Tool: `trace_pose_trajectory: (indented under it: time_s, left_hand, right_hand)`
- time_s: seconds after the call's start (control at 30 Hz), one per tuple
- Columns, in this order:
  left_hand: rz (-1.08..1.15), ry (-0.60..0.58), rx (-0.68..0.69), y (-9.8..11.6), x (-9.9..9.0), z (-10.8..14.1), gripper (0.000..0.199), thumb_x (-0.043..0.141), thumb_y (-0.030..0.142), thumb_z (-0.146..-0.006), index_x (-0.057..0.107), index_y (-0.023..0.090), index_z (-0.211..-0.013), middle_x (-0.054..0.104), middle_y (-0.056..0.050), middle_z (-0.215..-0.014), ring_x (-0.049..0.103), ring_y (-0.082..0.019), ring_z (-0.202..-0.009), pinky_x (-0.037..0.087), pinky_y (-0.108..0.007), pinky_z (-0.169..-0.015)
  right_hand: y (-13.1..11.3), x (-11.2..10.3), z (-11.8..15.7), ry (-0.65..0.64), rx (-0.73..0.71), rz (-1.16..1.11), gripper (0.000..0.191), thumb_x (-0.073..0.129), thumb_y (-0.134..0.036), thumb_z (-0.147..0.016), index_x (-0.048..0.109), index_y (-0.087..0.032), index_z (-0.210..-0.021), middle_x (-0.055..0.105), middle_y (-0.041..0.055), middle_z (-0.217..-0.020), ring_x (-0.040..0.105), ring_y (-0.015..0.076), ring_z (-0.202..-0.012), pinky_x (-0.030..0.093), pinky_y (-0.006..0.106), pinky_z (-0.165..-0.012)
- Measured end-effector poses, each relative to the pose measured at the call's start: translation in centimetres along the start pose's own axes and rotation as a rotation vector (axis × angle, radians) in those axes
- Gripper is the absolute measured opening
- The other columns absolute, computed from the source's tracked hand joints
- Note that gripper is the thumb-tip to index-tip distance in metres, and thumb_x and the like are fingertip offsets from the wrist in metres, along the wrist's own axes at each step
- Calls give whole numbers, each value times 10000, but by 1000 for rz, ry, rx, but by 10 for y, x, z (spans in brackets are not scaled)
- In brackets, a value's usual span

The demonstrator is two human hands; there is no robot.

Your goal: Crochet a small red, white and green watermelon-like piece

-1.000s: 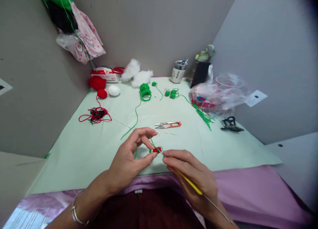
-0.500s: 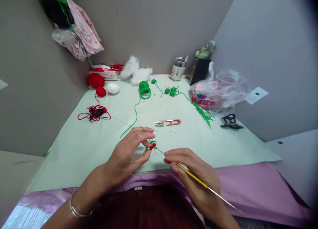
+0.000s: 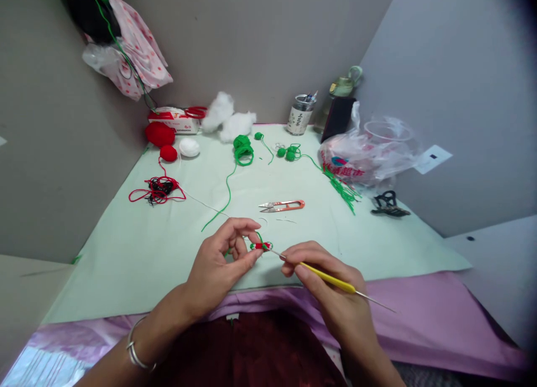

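Between thumb and fingers, my left hand (image 3: 222, 258) pinches a small red, white and green crochet piece (image 3: 262, 246). A strand of green yarn (image 3: 259, 236) runs from the piece up toward my left index finger. My right hand (image 3: 329, 286) grips a crochet hook (image 3: 329, 278) with a yellow handle and metal ends, held like a pen. The hook's near tip meets the crochet piece; whether it passes through a stitch is too small to tell. Beyond my hands lie orange-handled thread snips (image 3: 282, 206), with short thread scraps (image 3: 286, 220) close by.
Red yarn balls (image 3: 160, 134), a white ball (image 3: 189, 147), tangled red and black yarn (image 3: 159, 190), white stuffing (image 3: 237, 127) and green yarn (image 3: 243, 150) lie across the table (image 3: 201, 286). On the right are a plastic bag (image 3: 364, 157), a pen can (image 3: 300, 116) and a black claw clip (image 3: 390, 204).
The crochet piece has turned to lie more level and shifted slightly right. My left fingers have curled in more, and the hook has tilted flatter, its far end rising.
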State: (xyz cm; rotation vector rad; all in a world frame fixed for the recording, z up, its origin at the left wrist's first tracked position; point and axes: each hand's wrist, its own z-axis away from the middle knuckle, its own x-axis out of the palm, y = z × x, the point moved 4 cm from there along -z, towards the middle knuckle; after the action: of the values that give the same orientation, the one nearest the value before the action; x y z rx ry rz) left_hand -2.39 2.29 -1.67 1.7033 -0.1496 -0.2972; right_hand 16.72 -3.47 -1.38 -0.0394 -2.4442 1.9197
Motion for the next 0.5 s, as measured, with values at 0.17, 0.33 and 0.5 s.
trace_pose_trajectory:
  time_s: [0.17, 0.33, 0.5]
  left_hand:
    - [217, -42, -174, -3, 6, 0, 224, 770, 209, -878, 668, 204, -1079, 677, -3, -916, 690, -123, -682, 579, -271, -678]
    - [233, -71, -175, -3, 6, 0, 206, 778, 208, -884, 686, 202, -1068, 678, -4, -900, 697, -136, -746, 590, -277, -739]
    - [231, -106, -195, -3, 7, 0, 182, 795, 238, -881, 710, 196, -1036, 690, -17, -904, 677, -145, -765, 595, -287, -754]
  right_hand:
    - [-9, 0, 0, -7, -71, 102, 126, 716, -217, -976, 826, -279, -975, 783, 37, -919, 754, 168, -914, 632, 236, -766]
    - [-4, -2, 0, 0, -31, 59, 108, 722, -245, -975, 827, -272, -973, 775, 44, -930, 750, 173, -874, 627, 254, -740]
    - [14, -6, -3, 14, 99, -80, 97, 764, -313, -943, 834, -248, -961, 767, 50, -920, 727, 174, -773, 613, 295, -720]
